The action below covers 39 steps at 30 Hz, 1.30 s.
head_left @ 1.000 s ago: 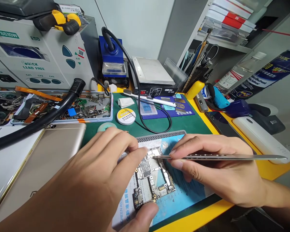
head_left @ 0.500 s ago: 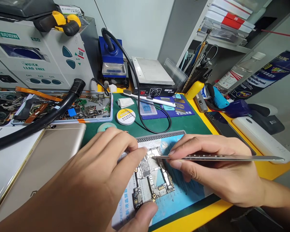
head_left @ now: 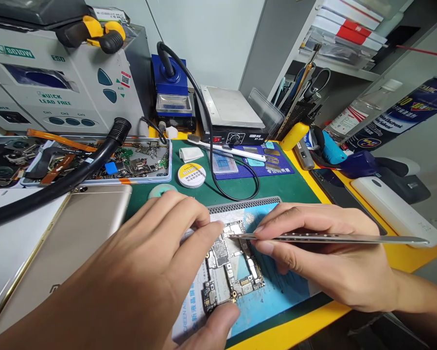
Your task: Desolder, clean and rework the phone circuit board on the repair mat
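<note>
A phone circuit board (head_left: 221,253) with a cut-out in its middle lies on a blue and white printed sheet (head_left: 276,291). My left hand (head_left: 156,257) steadies it, fingers on the top left corner and thumb by the lower edge. My left palm covers part of the sheet. Pinched between the thumb and fingers of my right hand (head_left: 323,257) is a pair of metal tweezers (head_left: 335,238), held nearly level. Their tips touch or hover just over the upper part of the board; which of these I cannot tell.
Behind lie a round tin (head_left: 191,175), a toothbrush (head_left: 233,149) and a looping black cable (head_left: 257,182). At the left are a tray of loose boards (head_left: 145,181), a gold phone shell (head_left: 94,214) and a hot-air station (head_left: 68,87). A heating plate (head_left: 231,109) stands at the back.
The view has drifted very slightly to one side. Both hands keep their grips, and the tweezer tips stay over the same upper area of the circuit board.
</note>
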### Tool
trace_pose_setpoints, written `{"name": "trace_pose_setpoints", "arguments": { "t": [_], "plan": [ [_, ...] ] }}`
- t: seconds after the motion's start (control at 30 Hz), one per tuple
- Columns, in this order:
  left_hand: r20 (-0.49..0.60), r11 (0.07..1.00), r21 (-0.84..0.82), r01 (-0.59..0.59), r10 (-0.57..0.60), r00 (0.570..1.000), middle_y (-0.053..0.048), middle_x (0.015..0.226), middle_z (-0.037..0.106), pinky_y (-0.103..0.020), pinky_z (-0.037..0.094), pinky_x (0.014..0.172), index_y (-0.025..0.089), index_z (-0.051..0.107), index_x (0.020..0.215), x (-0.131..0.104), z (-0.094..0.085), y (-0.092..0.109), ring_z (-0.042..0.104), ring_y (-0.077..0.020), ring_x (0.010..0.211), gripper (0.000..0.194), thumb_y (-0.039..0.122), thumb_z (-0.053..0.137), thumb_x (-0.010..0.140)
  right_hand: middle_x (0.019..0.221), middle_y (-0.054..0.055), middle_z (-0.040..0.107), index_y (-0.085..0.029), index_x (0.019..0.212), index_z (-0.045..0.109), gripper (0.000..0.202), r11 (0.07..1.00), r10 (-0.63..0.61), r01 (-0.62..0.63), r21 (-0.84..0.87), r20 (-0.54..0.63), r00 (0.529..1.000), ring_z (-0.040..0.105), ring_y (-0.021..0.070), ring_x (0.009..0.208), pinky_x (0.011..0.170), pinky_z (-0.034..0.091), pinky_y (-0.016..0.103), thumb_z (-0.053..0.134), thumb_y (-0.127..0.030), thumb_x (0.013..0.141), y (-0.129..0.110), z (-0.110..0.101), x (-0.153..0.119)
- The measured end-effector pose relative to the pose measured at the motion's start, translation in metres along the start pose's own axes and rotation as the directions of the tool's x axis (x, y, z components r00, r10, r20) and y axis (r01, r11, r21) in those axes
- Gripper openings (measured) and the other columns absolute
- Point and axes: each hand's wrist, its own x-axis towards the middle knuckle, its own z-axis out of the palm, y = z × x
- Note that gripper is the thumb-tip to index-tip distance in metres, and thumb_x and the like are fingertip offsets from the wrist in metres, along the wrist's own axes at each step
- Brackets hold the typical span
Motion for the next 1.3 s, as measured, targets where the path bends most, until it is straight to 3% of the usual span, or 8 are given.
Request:
{"name": "trace_pose_setpoints", "arguments": {
  "t": [0.2,0.4,0.57,0.83,1.03,1.3],
  "plan": [
    [-0.002,1.000,0.005,-0.006,0.006,1.000,-0.007,0.121,0.066,-0.048,0.048,0.088,0.024,0.065,0.128,-0.0024,0.0008,-0.0006,0.062,-0.0305,0.105,0.039,0.040,0.075,0.093,0.088,0.006,0.089,-0.015,0.096,0.090,0.007,0.998,-0.062,0.062,0.002,-0.007,0.998,0.072,0.0086,0.054,0.051,0.059,0.016,0.086,-0.009,0.095,-0.0004,-0.0003,0.0025],
    [-0.013,1.000,0.008,-0.011,0.011,1.000,-0.008,0.120,0.067,-0.048,0.050,0.089,0.024,0.064,0.128,-0.0002,0.0028,-0.0013,0.062,-0.0310,0.105,0.039,0.041,0.073,0.094,0.086,0.005,0.088,-0.015,0.094,0.090,0.006,0.999,-0.035,0.035,-0.010,-0.007,0.999,0.069,0.0077,0.052,0.049,0.057,0.016,0.088,-0.010,0.095,0.0005,0.0003,0.0019],
    [-0.008,1.000,0.010,0.001,-0.001,1.000,-0.007,0.121,0.067,-0.047,0.050,0.089,0.025,0.064,0.128,-0.0018,0.0002,0.0001,0.063,-0.0300,0.105,0.038,0.040,0.072,0.095,0.086,0.005,0.088,-0.017,0.095,0.090,0.008,0.998,-0.053,0.053,-0.019,-0.009,0.999,0.073,0.0107,0.056,0.048,0.057,0.018,0.087,-0.009,0.095,-0.0003,0.0001,0.0019],
    [-0.015,1.000,0.005,-0.008,0.008,1.000,-0.007,0.120,0.067,-0.047,0.049,0.088,0.024,0.066,0.128,-0.0024,0.0000,-0.0007,0.063,-0.0307,0.104,0.039,0.042,0.074,0.094,0.085,0.005,0.088,-0.018,0.095,0.089,0.008,0.997,-0.067,0.066,-0.038,-0.024,0.997,0.083,0.0158,0.072,0.062,0.065,0.019,0.089,-0.011,0.094,-0.0007,0.0013,0.0025],
    [-0.012,1.000,0.019,-0.016,0.016,1.000,-0.007,0.120,0.065,-0.048,0.048,0.087,0.023,0.065,0.127,-0.0006,0.0009,0.0004,0.061,-0.0311,0.105,0.039,0.041,0.074,0.093,0.086,0.005,0.088,-0.018,0.095,0.090,0.007,0.998,-0.054,0.054,-0.041,-0.007,0.999,0.070,0.0106,0.052,0.057,0.064,0.022,0.089,-0.011,0.094,-0.0005,-0.0006,-0.0007],
    [-0.019,0.999,0.025,-0.023,0.024,1.000,-0.007,0.119,0.066,-0.048,0.047,0.089,0.024,0.065,0.127,-0.0013,0.0021,-0.0013,0.061,-0.0307,0.104,0.038,0.042,0.072,0.094,0.084,0.004,0.088,-0.019,0.094,0.089,0.007,0.997,-0.068,0.067,-0.035,-0.024,0.997,0.074,0.0125,0.058,0.066,0.068,0.024,0.090,-0.011,0.093,-0.0019,0.0006,0.0030]
  ]
}}
